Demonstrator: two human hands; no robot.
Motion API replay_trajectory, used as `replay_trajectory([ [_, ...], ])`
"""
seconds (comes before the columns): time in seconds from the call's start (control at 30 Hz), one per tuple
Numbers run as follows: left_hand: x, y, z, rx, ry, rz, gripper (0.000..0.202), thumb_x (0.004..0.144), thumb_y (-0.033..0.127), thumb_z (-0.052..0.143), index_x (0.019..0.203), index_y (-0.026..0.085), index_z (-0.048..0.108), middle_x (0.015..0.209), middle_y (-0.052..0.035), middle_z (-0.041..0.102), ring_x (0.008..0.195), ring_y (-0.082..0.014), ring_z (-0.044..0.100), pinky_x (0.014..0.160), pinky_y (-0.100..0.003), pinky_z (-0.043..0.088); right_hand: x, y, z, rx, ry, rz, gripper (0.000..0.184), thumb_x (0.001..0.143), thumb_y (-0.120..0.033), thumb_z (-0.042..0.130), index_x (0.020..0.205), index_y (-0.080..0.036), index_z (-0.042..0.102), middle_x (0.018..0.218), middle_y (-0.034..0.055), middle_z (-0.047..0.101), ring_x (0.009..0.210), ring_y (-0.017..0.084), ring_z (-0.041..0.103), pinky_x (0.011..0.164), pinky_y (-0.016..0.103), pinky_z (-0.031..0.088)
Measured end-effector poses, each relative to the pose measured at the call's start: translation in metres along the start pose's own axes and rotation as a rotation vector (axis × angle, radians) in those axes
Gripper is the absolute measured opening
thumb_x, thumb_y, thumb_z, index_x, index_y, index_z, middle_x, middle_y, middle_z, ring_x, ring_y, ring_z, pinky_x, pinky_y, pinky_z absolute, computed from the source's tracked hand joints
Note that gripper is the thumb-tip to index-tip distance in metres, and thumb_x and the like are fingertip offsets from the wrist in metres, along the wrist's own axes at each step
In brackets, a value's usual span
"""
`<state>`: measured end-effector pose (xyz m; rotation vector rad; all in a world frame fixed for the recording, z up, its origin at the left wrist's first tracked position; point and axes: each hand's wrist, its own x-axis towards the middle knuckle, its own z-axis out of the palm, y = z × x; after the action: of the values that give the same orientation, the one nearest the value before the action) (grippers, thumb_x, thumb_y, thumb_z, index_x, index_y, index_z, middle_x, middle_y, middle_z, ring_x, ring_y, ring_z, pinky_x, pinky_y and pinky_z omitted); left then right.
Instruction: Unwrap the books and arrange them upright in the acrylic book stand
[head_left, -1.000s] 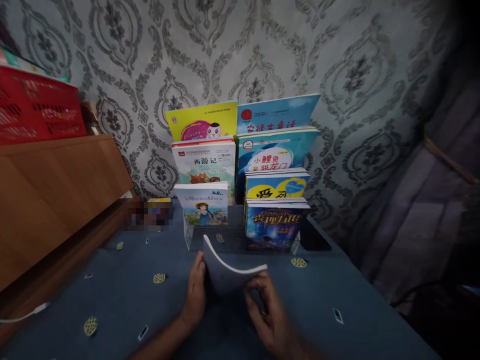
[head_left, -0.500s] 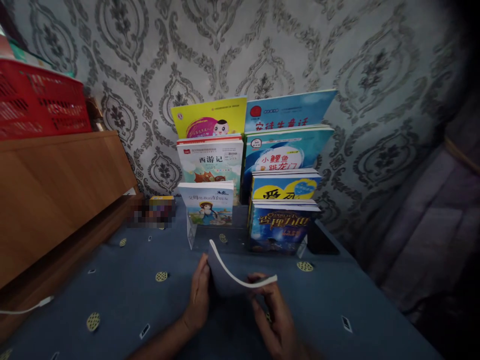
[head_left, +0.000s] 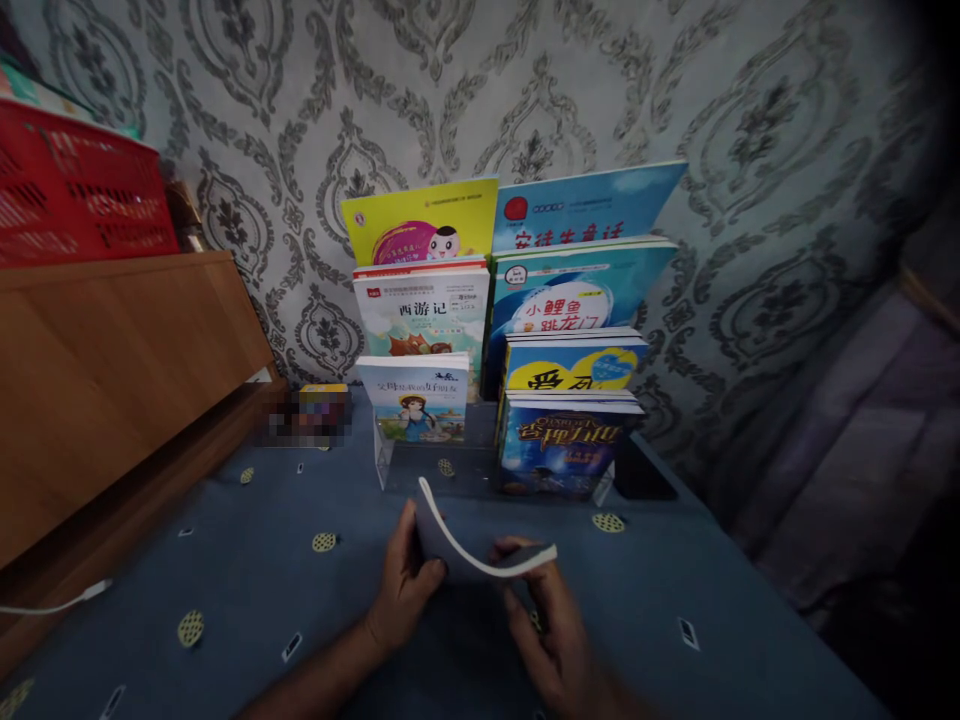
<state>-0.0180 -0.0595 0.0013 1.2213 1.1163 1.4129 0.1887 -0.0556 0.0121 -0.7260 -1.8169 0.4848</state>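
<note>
A thin paperback book (head_left: 459, 558) is bent into a curve between my hands, its white page edge facing up. My left hand (head_left: 405, 580) grips its left end, the thumb lying on the near side. Around the right end closes my right hand (head_left: 551, 620), with fingers behind and the thumb below. The book's cover is in shadow and I cannot read it. Just beyond stands a clear acrylic rack (head_left: 439, 475) with several upright books, among them a light-blue one (head_left: 416, 405) at front left and a dark-blue one (head_left: 559, 450) at front right.
A blue patterned cloth (head_left: 247, 560) covers the surface. At the left is a wooden cabinet (head_left: 127, 370) bearing a red basket (head_left: 82, 190). A dark flat object (head_left: 643, 475) lies right of the rack, a white cable (head_left: 60, 607) at lower left. Grey curtain (head_left: 832, 430) hangs on the right.
My left thumb has come over onto the near side of the book. The book stays bent in nearly the same place, and the camera view has shifted slightly.
</note>
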Motion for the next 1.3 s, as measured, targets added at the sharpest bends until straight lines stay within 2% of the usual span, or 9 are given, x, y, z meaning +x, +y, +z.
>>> replay_trajectory([
  [0.17, 0.002, -0.002, 0.004, 0.090, 0.024, 0.192, 0.083, 0.064, 0.066, 0.080, 0.129, 0.021, 0.056, 0.111, -0.0104, 0.063, 0.107, -0.0298, 0.059, 0.092, -0.039, 0.051, -0.001, 0.000, 0.001, -0.026, -0.006, 0.013, 0.024, 0.099, -0.024, 0.046, 0.122, -0.028, 0.051, 0.114, 0.0086, 0.065, 0.106, 0.023, 0.067, 0.091, 0.034, 0.057],
  [0.33, 0.004, 0.001, 0.008, 0.147, 0.002, 0.272, 0.083, 0.060, 0.065, 0.083, 0.125, 0.021, 0.055, 0.102, -0.0064, 0.060, 0.095, -0.0250, 0.059, 0.084, -0.036, 0.052, -0.003, 0.002, 0.004, -0.010, 0.015, -0.006, 0.023, 0.099, -0.023, 0.046, 0.121, -0.028, 0.051, 0.114, 0.0082, 0.064, 0.106, 0.021, 0.066, 0.091, 0.033, 0.057],
  [0.5, 0.002, 0.003, 0.011, 0.135, 0.007, 0.281, 0.078, 0.061, 0.065, 0.083, 0.119, 0.021, 0.055, 0.099, -0.0048, 0.058, 0.089, -0.0215, 0.056, 0.079, -0.034, 0.052, -0.003, -0.001, 0.002, -0.017, 0.010, -0.006, 0.019, 0.098, -0.024, 0.048, 0.115, -0.028, 0.053, 0.117, 0.0083, 0.065, 0.109, 0.022, 0.066, 0.092, 0.034, 0.057],
  [0.73, 0.002, 0.003, 0.008, 0.120, -0.008, 0.244, 0.083, 0.059, 0.061, 0.086, 0.124, 0.021, 0.052, 0.107, -0.0072, 0.056, 0.099, -0.0250, 0.055, 0.086, -0.037, 0.052, -0.001, -0.002, 0.001, -0.049, -0.004, -0.026, 0.024, 0.098, -0.023, 0.048, 0.121, -0.028, 0.052, 0.115, 0.0089, 0.064, 0.107, 0.022, 0.066, 0.091, 0.034, 0.058],
  [0.93, 0.004, 0.005, 0.007, 0.120, -0.021, 0.286, 0.079, 0.061, 0.062, 0.085, 0.121, 0.022, 0.052, 0.100, -0.0051, 0.055, 0.092, -0.0223, 0.055, 0.085, -0.037, 0.051, -0.003, 0.001, 0.001, -0.028, -0.029, -0.030, 0.023, 0.098, -0.023, 0.046, 0.121, -0.027, 0.052, 0.116, 0.0097, 0.064, 0.109, 0.023, 0.066, 0.093, 0.037, 0.057],
  [1.03, 0.006, 0.011, 0.008, 0.120, -0.029, 0.295, 0.077, 0.062, 0.062, 0.085, 0.119, 0.022, 0.052, 0.095, -0.0037, 0.054, 0.086, -0.0203, 0.054, 0.079, -0.035, 0.051, -0.004, 0.000, -0.001, -0.053, -0.057, -0.020, 0.024, 0.098, -0.023, 0.046, 0.122, -0.026, 0.051, 0.121, 0.0109, 0.063, 0.112, 0.023, 0.065, 0.095, 0.037, 0.056],
  [1.2, 0.006, 0.023, 0.004, 0.156, -0.049, 0.331, 0.074, 0.064, 0.061, 0.083, 0.118, 0.022, 0.052, 0.097, -0.0044, 0.056, 0.087, -0.0208, 0.054, 0.077, -0.032, 0.050, 0.000, -0.008, -0.003, -0.089, -0.063, -0.073, 0.034, 0.096, -0.020, 0.048, 0.130, -0.025, 0.048, 0.121, 0.0113, 0.064, 0.113, 0.023, 0.066, 0.094, 0.035, 0.057],
  [1.3, 0.003, 0.022, -0.003, 0.158, -0.026, 0.303, 0.073, 0.064, 0.060, 0.083, 0.118, 0.021, 0.052, 0.098, -0.0043, 0.056, 0.088, -0.0210, 0.055, 0.079, -0.033, 0.050, 0.005, -0.015, -0.004, -0.087, -0.066, -0.108, 0.025, 0.094, -0.015, 0.048, 0.117, -0.026, 0.052, 0.117, 0.0093, 0.066, 0.111, 0.021, 0.066, 0.092, 0.030, 0.057],
])
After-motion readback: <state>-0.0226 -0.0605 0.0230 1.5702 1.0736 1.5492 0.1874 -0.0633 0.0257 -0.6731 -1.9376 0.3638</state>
